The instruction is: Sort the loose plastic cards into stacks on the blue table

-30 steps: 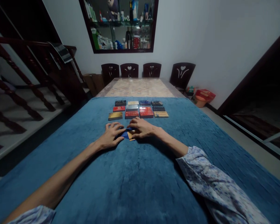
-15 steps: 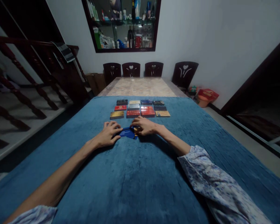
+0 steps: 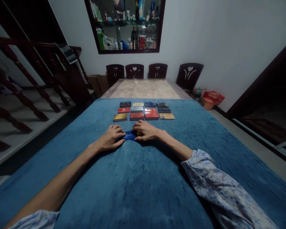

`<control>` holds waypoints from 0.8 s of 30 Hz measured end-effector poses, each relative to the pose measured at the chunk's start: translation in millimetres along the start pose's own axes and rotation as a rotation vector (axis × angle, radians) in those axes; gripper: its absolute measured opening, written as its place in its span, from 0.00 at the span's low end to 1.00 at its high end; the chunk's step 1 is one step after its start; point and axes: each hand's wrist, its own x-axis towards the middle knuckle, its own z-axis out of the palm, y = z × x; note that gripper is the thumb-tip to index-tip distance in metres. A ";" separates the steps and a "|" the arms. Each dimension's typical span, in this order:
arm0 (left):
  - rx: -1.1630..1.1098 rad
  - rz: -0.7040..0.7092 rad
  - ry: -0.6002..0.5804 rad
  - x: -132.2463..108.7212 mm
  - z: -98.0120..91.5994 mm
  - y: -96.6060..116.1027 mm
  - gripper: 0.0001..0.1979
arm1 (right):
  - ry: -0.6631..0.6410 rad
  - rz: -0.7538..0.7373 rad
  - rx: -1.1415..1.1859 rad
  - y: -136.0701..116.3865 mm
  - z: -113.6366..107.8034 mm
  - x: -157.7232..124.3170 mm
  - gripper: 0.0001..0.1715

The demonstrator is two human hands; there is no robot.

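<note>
Several blue cards (image 3: 129, 136) with white print lie in a low bunch on the blue cloth (image 3: 131, 178). My left hand (image 3: 110, 137) grips their left end, thumb at the near edge and fingers at the far edge. Around the right end, my right hand (image 3: 146, 130) is closed in the same way. My fingers cover both ends of the bunch. Just beyond, stacks of cards stand in rows, among them a gold stack (image 3: 120, 117), a red stack (image 3: 151, 114) and a yellowish stack (image 3: 167, 116).
The cloth covers the near part of a long marble-patterned table (image 3: 143, 87). Dark chairs (image 3: 157, 70) stand at its far end. A wooden stair railing (image 3: 30, 86) runs along the left, and a red bag (image 3: 213, 96) sits on the floor at right.
My right hand has shifted slightly left, closer to my left hand. The fanned blue cards now look more even, and the yellow piece by my right fingers is mostly covered.
</note>
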 end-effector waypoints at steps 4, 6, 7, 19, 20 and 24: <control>-0.007 0.050 0.036 0.5 0.0 0.3 0.12 | 0.021 -0.027 -0.004 0.1 0.4 1.0 0.22; -0.009 0.066 0.057 0.7 0.3 1.0 0.12 | 0.030 -0.038 -0.005 0.2 1.1 1.4 0.20; -0.007 0.074 0.067 0.8 0.4 1.3 0.12 | 0.039 -0.042 -0.004 0.2 1.8 1.6 0.19; -0.045 0.015 0.197 1.5 1.2 -2.3 0.14 | 0.183 0.002 0.075 2.7 11.4 8.1 0.10; -0.043 -0.008 0.217 0.8 3.0 -4.4 0.14 | 0.198 0.018 0.085 2.1 12.1 8.6 0.10; -0.031 -0.057 0.260 -1.5 9.0 -11.7 0.13 | 0.228 0.078 0.123 -0.7 13.9 9.8 0.09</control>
